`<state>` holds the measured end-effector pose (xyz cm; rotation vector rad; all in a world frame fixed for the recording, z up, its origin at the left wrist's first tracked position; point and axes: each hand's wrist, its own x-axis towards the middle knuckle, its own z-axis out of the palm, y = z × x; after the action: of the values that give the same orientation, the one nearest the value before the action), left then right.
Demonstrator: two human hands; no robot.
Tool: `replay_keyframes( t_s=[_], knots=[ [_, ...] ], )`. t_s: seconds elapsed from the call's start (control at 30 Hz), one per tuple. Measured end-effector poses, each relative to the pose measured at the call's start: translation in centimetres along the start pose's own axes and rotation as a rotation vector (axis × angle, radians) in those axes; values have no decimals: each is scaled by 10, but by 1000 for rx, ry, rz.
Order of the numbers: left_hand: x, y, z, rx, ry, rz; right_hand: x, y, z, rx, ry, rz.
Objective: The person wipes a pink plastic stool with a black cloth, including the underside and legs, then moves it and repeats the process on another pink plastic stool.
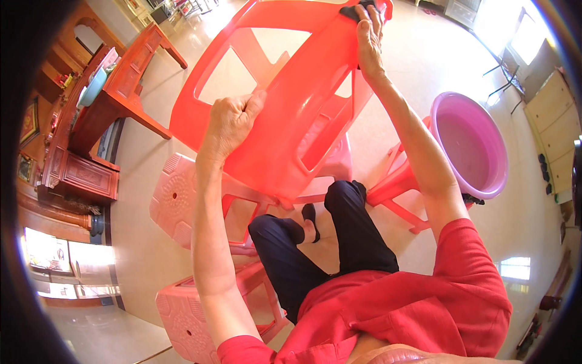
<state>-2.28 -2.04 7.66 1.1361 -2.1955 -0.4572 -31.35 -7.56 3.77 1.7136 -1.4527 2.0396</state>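
Observation:
A large red plastic stool [291, 104] lies tilted in front of me, its openings and legs facing several ways. My left hand [234, 120] is closed around an edge of it, at the left of its middle. At the far upper right end of the stool, my right hand [372, 43] presses a dark cloth [352, 12] against the plastic, fingers extended over it. Part of the cloth is hidden under the fingers. Below the stool are my knees in dark trousers.
A pink-purple basin [470, 145] rests on a red plastic stool [400, 182] at my right. Pink plastic stools [175, 200] [186, 318] stand at my left. A carved wooden table [122, 95] with a blue basin [94, 86] is farther left. Cabinets [554, 132] line the far right.

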Motion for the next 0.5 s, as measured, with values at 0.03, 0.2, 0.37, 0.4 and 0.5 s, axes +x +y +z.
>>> replay_keyframes(
  t_s=[0.03, 0.2, 0.37, 0.4, 0.5],
  knots=[
    [-1, -1, 1, -7, 10, 4, -4, 3, 5, 47, 37, 67],
    [-4, -4, -1, -18, 44, 38, -61, 43, 22, 247, 66, 430],
    [-2, 0, 1, 9, 9, 16, -130, 82, 24, 285, 148, 620],
    [-2, 0, 0, 9, 8, 16, -131, 81, 25, 307, 155, 654],
    [-2, 6, 4, 23, 24, 11, -127, 79, 22, 367, 186, 749]
  ],
)
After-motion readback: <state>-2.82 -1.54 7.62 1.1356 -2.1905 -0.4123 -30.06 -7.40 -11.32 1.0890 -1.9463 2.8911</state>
